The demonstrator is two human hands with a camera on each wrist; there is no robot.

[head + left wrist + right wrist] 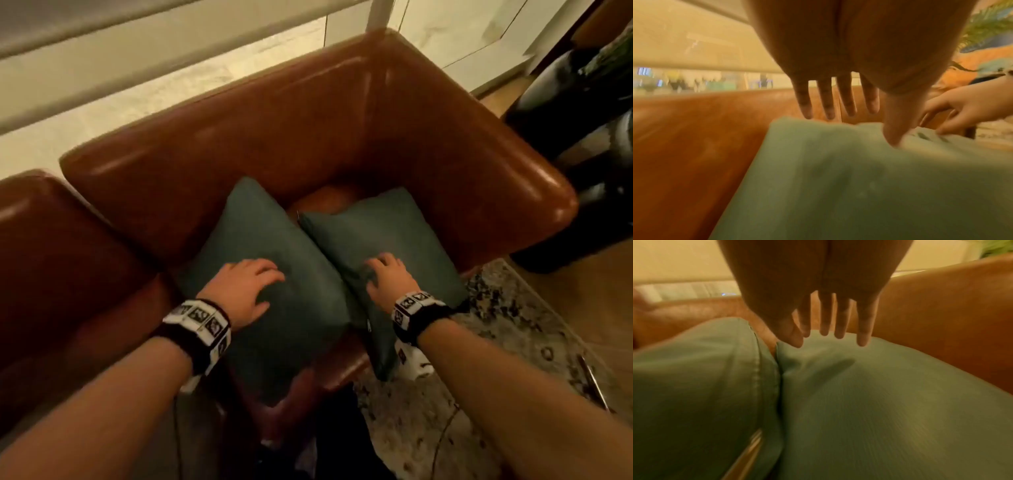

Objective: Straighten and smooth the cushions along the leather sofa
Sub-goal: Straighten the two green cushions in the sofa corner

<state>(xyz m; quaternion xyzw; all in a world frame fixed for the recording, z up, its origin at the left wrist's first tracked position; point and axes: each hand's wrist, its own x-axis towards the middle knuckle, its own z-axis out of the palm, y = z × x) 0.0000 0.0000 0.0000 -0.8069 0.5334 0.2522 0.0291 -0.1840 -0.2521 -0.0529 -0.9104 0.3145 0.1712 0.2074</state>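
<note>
On the brown leather sofa (pixel 308 137) there are 2 teal cushions: 1 cushion on the left (pixel 267 274) and 1 cushion on the right (pixel 387 236), lying side by side on the seat with their inner edges touching. 2 hands are on them, 1 per cushion: the left hand (pixel 243 284) and the right hand (pixel 390 277). Each forearm wears 1 wristband, 2 in all. To the right of the sofa lies 1 patterned rug (pixel 513 329).
</note>
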